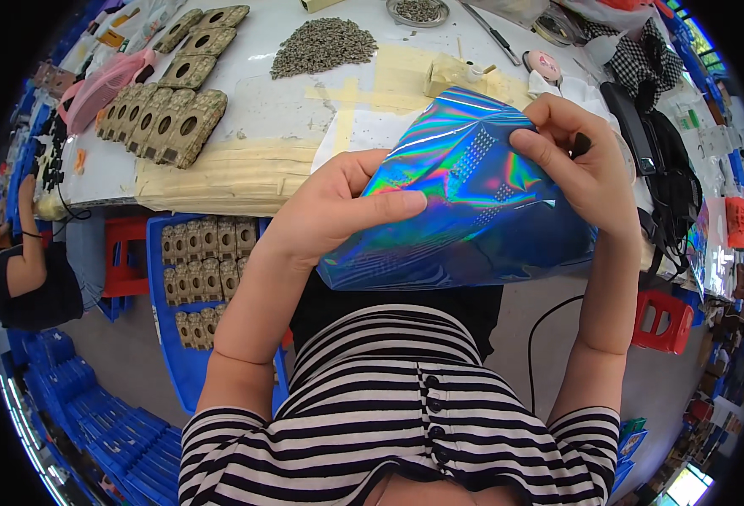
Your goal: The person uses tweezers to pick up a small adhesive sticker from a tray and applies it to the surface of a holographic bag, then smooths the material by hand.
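A shiny blue holographic sheet, with rows of small pale dots on it, is held up between my hands at the table's near edge. My left hand grips its left side, thumb laid over the front and fingers behind. At the upper right corner, my right hand pinches the sheet between thumb and fingers. A small dark thing shows by the right fingers; its kind is unclear. Behind the sheet lies white paper on the table.
Camouflage-patterned cases with round holes stand in rows at left, near a pink basket. A heap of small metal parts lies at the back. A blue tray of similar cases sits below left. Another person is at far left.
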Tool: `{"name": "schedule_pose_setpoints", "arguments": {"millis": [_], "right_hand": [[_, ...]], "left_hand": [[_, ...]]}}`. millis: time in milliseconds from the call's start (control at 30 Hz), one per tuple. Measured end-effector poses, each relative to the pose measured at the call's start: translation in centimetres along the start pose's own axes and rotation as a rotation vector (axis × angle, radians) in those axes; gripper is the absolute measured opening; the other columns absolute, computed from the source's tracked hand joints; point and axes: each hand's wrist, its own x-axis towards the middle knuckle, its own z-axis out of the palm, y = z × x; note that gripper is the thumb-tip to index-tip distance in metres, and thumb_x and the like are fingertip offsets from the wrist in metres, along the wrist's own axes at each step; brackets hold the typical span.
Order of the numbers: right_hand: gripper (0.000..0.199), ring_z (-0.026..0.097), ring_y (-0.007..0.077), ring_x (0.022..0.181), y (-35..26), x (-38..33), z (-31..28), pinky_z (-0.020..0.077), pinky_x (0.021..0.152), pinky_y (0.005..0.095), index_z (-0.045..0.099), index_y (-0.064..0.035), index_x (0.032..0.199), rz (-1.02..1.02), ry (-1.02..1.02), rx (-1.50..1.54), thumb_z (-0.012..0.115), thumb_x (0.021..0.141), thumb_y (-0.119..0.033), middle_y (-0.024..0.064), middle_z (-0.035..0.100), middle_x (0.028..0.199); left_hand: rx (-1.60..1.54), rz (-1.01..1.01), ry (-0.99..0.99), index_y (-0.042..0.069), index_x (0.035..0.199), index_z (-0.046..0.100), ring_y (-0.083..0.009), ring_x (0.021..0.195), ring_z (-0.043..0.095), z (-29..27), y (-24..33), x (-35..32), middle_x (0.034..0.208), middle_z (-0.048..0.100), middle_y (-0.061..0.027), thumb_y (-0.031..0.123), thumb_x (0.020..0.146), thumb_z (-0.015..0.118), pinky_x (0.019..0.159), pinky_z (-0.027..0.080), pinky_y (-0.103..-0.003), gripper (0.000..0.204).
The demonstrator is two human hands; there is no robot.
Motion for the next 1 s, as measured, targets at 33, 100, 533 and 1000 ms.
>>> {"name": "schedule_pose_setpoints", "arguments": {"millis": [33,100,533,1000], "right_hand": [[0.018,0.035,0.0011,0.058,-0.2,0.2,0.1,0.0266,0.051,0.0210,0.059,-0.0015,0.081,-0.017,0.006,-0.085,0.068,0.089,-0.015,-0.0047,0.047,0.061],[0.018,0.033,0.0021,0.056,-0.1,0.5,0.5,0.0256,0.049,0.0219,0.059,-0.0017,0.081,-0.063,0.040,-0.186,0.070,0.087,-0.015,-0.0043,0.045,0.059],[0.018,0.043,0.0057,0.054,-2.1,0.3,0.8,0.0311,0.048,0.0221,0.066,-0.0048,0.081,-0.229,0.181,-0.388,0.080,0.072,-0.011,-0.0009,0.055,0.061],[0.023,0.054,0.0172,0.060,-2.2,0.5,1.6,0.0417,0.057,0.0284,0.067,-0.0049,0.084,-0.369,0.309,-0.660,0.082,0.066,-0.009,0.0025,0.064,0.073]], "left_hand": [[-0.007,-0.003,0.027,-0.004,0.121,0.059,-0.0131,0.095,0.064,0.0,0.2,0.1,0.108,0.068,-0.0099,0.019,0.083,0.074,0.088,0.050,-0.027,0.048],[0.013,0.023,0.077,-0.003,0.117,0.062,-0.0109,0.089,0.065,-0.1,0.0,0.2,0.102,0.070,-0.0082,0.012,0.084,0.072,0.083,0.051,-0.025,0.038],[0.278,0.143,0.245,-0.004,0.100,0.070,-0.0066,0.077,0.062,0.8,0.3,1.4,0.087,0.071,-0.0041,0.006,0.083,0.071,0.073,0.051,-0.022,0.019],[0.102,0.127,0.230,-0.004,0.103,0.069,-0.0082,0.081,0.064,1.0,-0.2,2.1,0.094,0.071,-0.0062,0.006,0.088,0.068,0.075,0.052,-0.023,0.019]]}}
